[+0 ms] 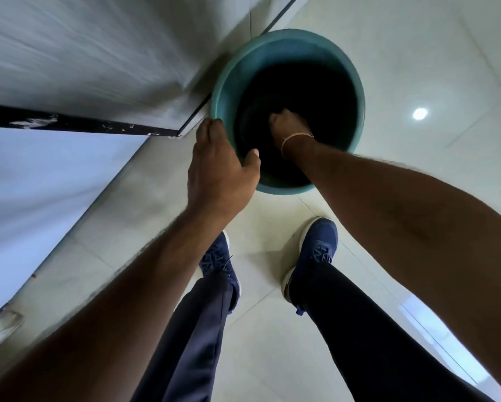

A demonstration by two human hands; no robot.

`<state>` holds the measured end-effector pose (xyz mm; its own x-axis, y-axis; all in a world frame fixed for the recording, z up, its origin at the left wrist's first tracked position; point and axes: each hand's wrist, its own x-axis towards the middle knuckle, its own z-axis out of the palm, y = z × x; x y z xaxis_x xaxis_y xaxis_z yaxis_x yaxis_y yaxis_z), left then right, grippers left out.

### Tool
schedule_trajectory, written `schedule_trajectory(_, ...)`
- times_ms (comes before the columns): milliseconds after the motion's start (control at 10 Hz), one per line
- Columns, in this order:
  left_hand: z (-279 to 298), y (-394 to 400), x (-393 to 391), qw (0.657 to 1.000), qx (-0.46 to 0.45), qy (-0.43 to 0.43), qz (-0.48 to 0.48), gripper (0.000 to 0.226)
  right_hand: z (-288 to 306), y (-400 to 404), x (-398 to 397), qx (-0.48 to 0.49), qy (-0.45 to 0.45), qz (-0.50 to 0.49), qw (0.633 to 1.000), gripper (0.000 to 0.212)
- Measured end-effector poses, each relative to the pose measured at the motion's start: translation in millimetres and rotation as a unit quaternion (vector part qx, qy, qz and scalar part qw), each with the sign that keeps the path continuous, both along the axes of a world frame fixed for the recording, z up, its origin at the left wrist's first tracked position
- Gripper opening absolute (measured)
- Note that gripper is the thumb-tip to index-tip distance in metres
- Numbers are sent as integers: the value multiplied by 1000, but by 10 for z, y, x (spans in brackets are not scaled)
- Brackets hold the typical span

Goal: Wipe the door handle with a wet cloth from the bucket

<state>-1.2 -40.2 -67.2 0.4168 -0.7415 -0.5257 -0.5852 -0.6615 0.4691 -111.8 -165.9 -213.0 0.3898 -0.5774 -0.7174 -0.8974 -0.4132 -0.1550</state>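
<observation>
Standing on the pale tiled floor (403, 68), a teal bucket (359, 91) sits close beside the bottom edge of a light-coloured door (83, 62), near the gap where the door meets the floor. The left hand (218, 162) grips the bucket's near-left rim, fingers curled over the outside and thumb hooked inside the wall. The right hand (287, 126) reaches down into the bucket's dark interior, its wrist ringed by a thin band (294, 139); the fingers are bent downward as if closed, but the dark inside hides them, so I cannot tell whether they hold anything. No cloth can be made out in the shadowed bottom, and the door handle lies outside the view. Below the bucket, two blue shoes (316, 253) with white soles stand apart on the tiles, dark trousers (191, 338) rising from them. A round bright reflection (420, 113) lies on the floor to the right of the bucket.
</observation>
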Motion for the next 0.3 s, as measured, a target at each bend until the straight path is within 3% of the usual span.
schedule_trajectory(200,206,-15,35,999,33,26,-6,70,340,48,-146,33,-12,-36,999,33)
schedule_trajectory(300,472,-58,-2,999,37,39,7,66,779,117,-243,-14,-52,-61,997,35)
